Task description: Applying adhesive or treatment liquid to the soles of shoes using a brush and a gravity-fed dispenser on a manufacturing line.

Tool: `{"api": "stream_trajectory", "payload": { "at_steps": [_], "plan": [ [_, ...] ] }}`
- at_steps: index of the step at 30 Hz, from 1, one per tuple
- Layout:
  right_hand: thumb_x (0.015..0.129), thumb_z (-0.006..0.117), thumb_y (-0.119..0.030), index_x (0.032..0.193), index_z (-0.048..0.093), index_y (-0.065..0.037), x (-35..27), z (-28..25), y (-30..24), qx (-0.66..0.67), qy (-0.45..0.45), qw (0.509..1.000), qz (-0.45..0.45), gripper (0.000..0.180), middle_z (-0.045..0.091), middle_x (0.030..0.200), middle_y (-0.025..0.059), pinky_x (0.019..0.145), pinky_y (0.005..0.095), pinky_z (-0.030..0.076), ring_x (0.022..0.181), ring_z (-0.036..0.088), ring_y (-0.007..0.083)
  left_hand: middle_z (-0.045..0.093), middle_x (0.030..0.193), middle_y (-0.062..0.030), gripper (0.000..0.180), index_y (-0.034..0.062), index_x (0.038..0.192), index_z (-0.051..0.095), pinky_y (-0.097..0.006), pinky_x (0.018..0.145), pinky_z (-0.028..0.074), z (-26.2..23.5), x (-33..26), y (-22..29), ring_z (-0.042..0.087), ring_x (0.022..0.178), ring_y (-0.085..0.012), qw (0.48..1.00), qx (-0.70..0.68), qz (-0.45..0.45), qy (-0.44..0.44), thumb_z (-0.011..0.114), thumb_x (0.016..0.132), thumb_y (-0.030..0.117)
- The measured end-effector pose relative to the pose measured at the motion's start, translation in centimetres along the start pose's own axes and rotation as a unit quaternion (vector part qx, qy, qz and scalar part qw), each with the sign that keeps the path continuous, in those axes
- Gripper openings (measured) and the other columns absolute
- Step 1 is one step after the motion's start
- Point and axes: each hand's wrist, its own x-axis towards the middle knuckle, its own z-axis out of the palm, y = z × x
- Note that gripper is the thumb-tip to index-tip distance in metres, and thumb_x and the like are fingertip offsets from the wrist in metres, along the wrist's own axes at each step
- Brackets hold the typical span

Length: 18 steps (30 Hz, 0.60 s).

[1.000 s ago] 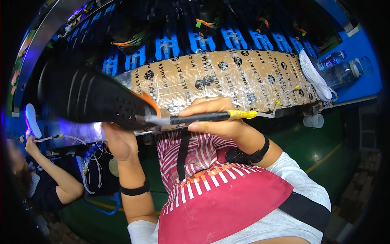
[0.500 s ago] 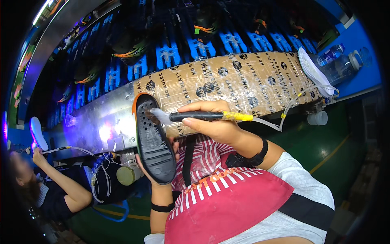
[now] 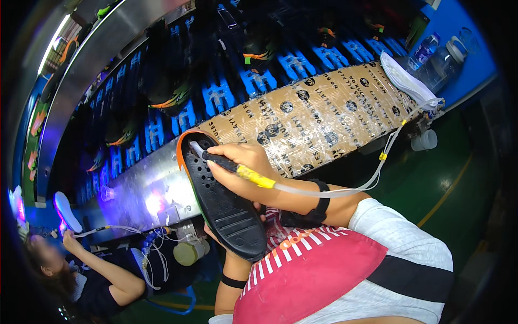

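- The right hand (image 3: 243, 164) is gripping a brush tool (image 3: 229, 166) with a black handle and a yellow collar; its fingers are closed tightly around the handle, and the pale bristle tip is touching the toe end of a shoe sole (image 3: 224, 202)
- A thin clear tube (image 3: 345, 186) is running from the yellow collar across the right forearm and up toward the right end of the counter (image 3: 313, 124)
- The shoe sole is being held upright in front of the person's chest, just in front of the counter edge; it is black with rows of small holes and ridged bars near the heel, and an orange rim is showing around the toe
- The left hand (image 3: 213, 232) is sitting behind the lower part of the sole and holding it; most of it is hidden, so I cannot tell exactly how its fingers are wrapping, only that they are closed on the sole
- The counter is wrapped in brown printed tape; a white shoe sole (image 3: 407, 83) is lying on its far right end, with two clear plastic bottles (image 3: 437, 54) standing just beyond
- Dark shoes with orange trim (image 3: 259, 51) are riding on blue holders (image 3: 218, 97) behind the counter
- A co-worker (image 3: 81, 275) at lower left is holding a white sole (image 3: 67, 211) under a purple light
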Motion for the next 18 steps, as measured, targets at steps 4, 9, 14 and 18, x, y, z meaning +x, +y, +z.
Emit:
{"api": "stream_trajectory", "payload": {
  "at_steps": [4, 9, 14, 18],
  "plan": [
    [0.074, 0.065, -0.014, 0.087, 0.062, -0.002, -0.1, 0.9, 0.5, -0.031, -0.003, 0.999, -0.032, 0.018, 0.062, 0.071, 0.0164, 0.058, 0.0353, 0.049, 0.065, 0.062, 0.0307, 0.058, 0.102, -0.017, 0.099, 0.0077, 0.126, 0.042, -0.043, 0.069, 0.048, -0.7, 0.2, -0.2, 0.057, 0.081, -0.0344, 0.983, 0.141, 0.034, 0.112, 0.02, 0.068, 0.084],
    [0.071, 0.07, -0.013, 0.091, 0.066, -0.002, -0.5, 0.7, 0.0, 0.046, -0.085, 0.995, -0.009, 0.023, 0.064, 0.072, 0.0124, 0.056, 0.0293, 0.047, 0.062, 0.062, 0.0211, 0.057, 0.104, -0.0179, 0.099, 0.0095, 0.127, 0.042, -0.043, 0.068, 0.049, -1.7, 0.3, 0.0, 0.057, 0.082, -0.0353, 0.989, 0.086, 0.043, 0.11, 0.022, 0.066, 0.085],
    [0.072, 0.07, -0.014, 0.092, 0.066, -0.002, -0.4, 0.5, -0.2, 0.063, 0.003, 0.998, 0.023, 0.023, 0.066, 0.076, 0.0113, 0.058, 0.0286, 0.047, 0.065, 0.063, 0.0204, 0.052, 0.117, -0.016, 0.092, 0.0124, 0.132, 0.037, -0.044, 0.077, 0.049, -0.9, -0.1, 0.4, 0.056, 0.093, -0.0342, 0.995, 0.09, 0.025, 0.019, 0.028, 0.071, 0.081],
    [0.074, 0.065, -0.017, 0.09, 0.064, -0.004, -0.2, 0.7, -0.1, -0.045, -0.038, 0.997, -0.041, 0.02, 0.064, 0.077, 0.0155, 0.062, 0.0346, 0.05, 0.068, 0.063, 0.0285, 0.041, 0.133, -0.0107, 0.087, 0.0141, 0.137, 0.031, -0.044, 0.095, 0.039, -0.3, 0.1, 0.0, 0.046, 0.114, -0.0299, 0.999, 0.0, 0.033, -0.037, 0.03, 0.076, 0.076]
  ]
}}
